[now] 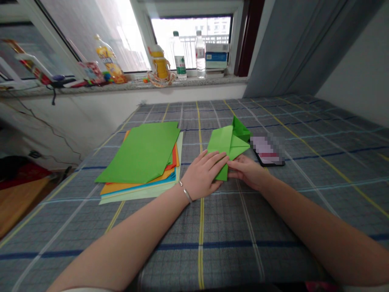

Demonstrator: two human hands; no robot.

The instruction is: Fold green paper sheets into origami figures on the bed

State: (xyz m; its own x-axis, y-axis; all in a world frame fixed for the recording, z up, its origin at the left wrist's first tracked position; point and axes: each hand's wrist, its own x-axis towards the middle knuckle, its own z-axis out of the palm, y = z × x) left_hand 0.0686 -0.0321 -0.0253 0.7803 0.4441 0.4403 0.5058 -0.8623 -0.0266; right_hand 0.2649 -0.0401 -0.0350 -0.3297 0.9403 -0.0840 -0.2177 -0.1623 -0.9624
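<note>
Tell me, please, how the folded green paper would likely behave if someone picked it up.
The folded green paper looks thin and light, so it should lift easily. Its raised flaps suggest it is springy and may open if released. Creases probably stiffen it slightly.

We were in a home bedroom, judging by the plaid sheet (306, 211) on the bed, the grey curtain (291, 44) beside the window, and the water bottles (179, 54) on the speckled stone windowsill (130, 85).
</note>
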